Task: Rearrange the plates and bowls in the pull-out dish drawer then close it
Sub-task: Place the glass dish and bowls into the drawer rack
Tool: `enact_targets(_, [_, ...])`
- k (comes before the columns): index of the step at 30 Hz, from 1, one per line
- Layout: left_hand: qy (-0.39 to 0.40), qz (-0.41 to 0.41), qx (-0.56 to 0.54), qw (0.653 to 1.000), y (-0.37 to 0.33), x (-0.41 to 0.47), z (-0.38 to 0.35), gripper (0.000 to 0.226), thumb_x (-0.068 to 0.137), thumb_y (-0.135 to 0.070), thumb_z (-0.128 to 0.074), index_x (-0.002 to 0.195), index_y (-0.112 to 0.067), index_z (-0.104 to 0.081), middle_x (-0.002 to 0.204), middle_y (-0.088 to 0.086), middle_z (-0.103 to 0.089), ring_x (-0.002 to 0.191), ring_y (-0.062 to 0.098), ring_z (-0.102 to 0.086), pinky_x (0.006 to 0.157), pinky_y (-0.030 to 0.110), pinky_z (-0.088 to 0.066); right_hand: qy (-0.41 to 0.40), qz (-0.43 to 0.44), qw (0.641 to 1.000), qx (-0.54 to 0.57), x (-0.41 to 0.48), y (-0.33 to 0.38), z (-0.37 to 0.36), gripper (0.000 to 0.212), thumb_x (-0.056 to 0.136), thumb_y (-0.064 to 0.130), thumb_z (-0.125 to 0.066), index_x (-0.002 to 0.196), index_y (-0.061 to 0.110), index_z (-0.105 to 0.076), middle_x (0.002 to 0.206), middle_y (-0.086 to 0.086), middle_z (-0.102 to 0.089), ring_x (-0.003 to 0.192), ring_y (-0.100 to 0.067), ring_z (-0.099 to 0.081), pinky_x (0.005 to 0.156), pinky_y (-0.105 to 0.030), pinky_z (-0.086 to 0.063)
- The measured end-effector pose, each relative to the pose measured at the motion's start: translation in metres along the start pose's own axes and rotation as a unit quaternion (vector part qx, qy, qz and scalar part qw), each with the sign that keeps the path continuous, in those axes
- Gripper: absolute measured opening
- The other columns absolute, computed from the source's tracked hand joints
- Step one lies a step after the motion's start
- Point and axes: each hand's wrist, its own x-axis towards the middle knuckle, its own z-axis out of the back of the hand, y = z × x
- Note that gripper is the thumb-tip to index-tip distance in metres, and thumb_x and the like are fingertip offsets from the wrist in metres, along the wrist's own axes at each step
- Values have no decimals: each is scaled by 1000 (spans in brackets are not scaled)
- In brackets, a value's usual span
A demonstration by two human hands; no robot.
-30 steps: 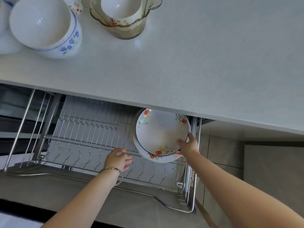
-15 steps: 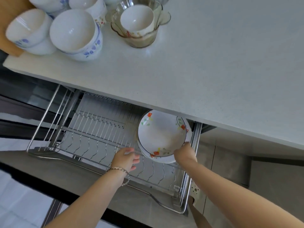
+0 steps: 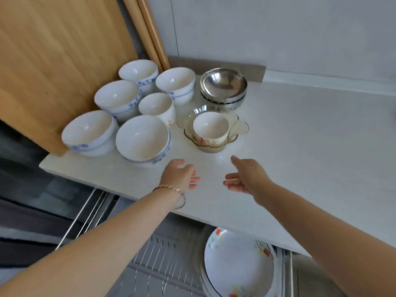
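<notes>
Both my hands hovered empty over the white counter [image 3: 300, 146], left hand [image 3: 182, 175] and right hand [image 3: 246, 179] with fingers spread wide. I judged the glass dish [image 3: 241, 127] holding a cup the next pick; cradle it from both sides, it looked slick. Floral plates [image 3: 237, 264] stood in the wire drawer [image 3: 154, 264] below.

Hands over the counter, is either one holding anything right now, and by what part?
Nothing is held. The left hand and right hand are both open and empty above the counter, short of the bowls.
</notes>
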Motion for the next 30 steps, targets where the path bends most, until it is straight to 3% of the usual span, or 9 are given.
enact_targets(4, [48,37,-24,998,-34,54,-13,59,94,-17,-51,146,-10,-23,79,9,-52,60,20,-59,54,31,-54,-33,-18,998,54,42,35,-24,44,97,30,-45,135,8,-35,82,-18,-64,62,-21,-66,59,-30,-58])
enact_targets(7, [73,41,12,996,-40,79,-19,32,94,-14,-48,125,-5,-44,76,13,-52,45,18,-59,38,23,-52,-24,-18,997,69,59,39,-33,27,97,11,-38,123,8,-45,79,-17,-64,60,-20,-66,53,-28,-58])
enact_targets(9, [85,18,27,996,-37,87,-20,22,94,-9,-43,116,-10,-46,84,17,-60,36,14,-61,41,26,-54,-26,-6,994,108,63,35,-35,27,94,2,-36,117,9,-48,76,-15,-66,52,-18,-68,49,-26,-59])
enact_targets(13, [133,-7,-49,990,-25,90,-19,43,91,-2,-41,128,-23,-41,116,14,-62,58,25,-68,55,38,-61,-38,23,979,199,59,21,-39,35,91,-3,-39,120,15,-48,85,-16,-66,55,-19,-70,54,-28,-61])
enact_targets(16, [119,-34,-20,992,-12,73,-17,43,85,0,-45,120,-24,-48,121,14,-62,73,33,-71,60,38,-62,-70,41,967,240,39,2,-38,36,92,-4,-42,117,22,-45,79,-11,-66,58,-19,-69,65,-29,-61])
enact_targets(19, [134,-9,-1,991,6,36,-3,35,84,3,-48,95,-30,-50,114,14,-64,84,35,-69,65,36,-61,-83,52,968,232,1,-29,-34,46,92,-2,-47,132,20,-43,63,-6,-71,54,-15,-71,65,-31,-60])
enact_targets(24, [147,70,2,987,48,-37,45,28,89,1,-51,111,-17,-47,77,18,-68,57,23,-70,56,31,-61,-68,39,983,165,-82,-90,-25,55,90,-6,-48,139,18,-38,62,-11,-72,60,-20,-73,58,-26,-60])
enact_targets(27, [154,99,-20,983,76,-91,81,23,89,5,-52,101,-15,-52,63,17,-71,54,21,-71,54,29,-61,-30,14,992,121,-129,-119,-30,56,88,-5,-54,131,29,-42,68,-15,-74,61,-24,-73,55,-28,-58])
enact_targets(30, [110,130,-41,985,106,-133,112,26,88,9,-52,96,-15,-55,61,16,-72,52,21,-71,54,29,-61,29,-19,995,98,-164,-145,-50,49,90,-4,-54,108,41,-45,76,-19,-76,63,-26,-73,60,-28,-61])
